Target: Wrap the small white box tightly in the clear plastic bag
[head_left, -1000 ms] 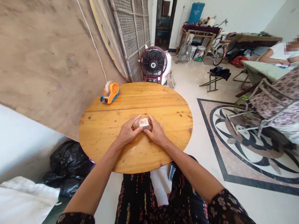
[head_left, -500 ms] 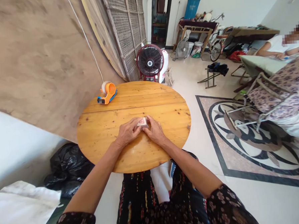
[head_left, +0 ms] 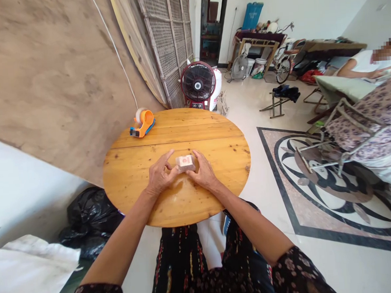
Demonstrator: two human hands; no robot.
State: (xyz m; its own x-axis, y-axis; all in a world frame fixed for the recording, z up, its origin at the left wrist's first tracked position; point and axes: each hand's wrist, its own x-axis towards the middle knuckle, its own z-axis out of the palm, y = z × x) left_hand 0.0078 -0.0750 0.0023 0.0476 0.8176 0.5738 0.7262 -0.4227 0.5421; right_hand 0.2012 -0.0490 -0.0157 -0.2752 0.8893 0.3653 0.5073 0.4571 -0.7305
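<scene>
On the round wooden table [head_left: 211, 137] lies a small pale box [head_left: 185, 161] with a reddish mark on top. Clear plastic seems to wrap it and juts out at its left end. My left hand [head_left: 160, 174] is open at that end, index finger stretched away and thumb close to the plastic; whether the thumb touches cannot be seen. My right hand [head_left: 203, 170] grips the box's right end, thumb at the near side and index finger at the far corner.
An orange and blue tape dispenser [head_left: 143, 123] stands at the table's far left. Beyond the table is a dark red fan [head_left: 198, 83]. Black plastic bags [head_left: 91, 217] lie at left. Two people sit at a green-covered table [head_left: 339, 86] at right.
My left hand has drawn back left off the box, its fingers spreading apart. More of the box's top now shows. My right hand stays at the right end.
</scene>
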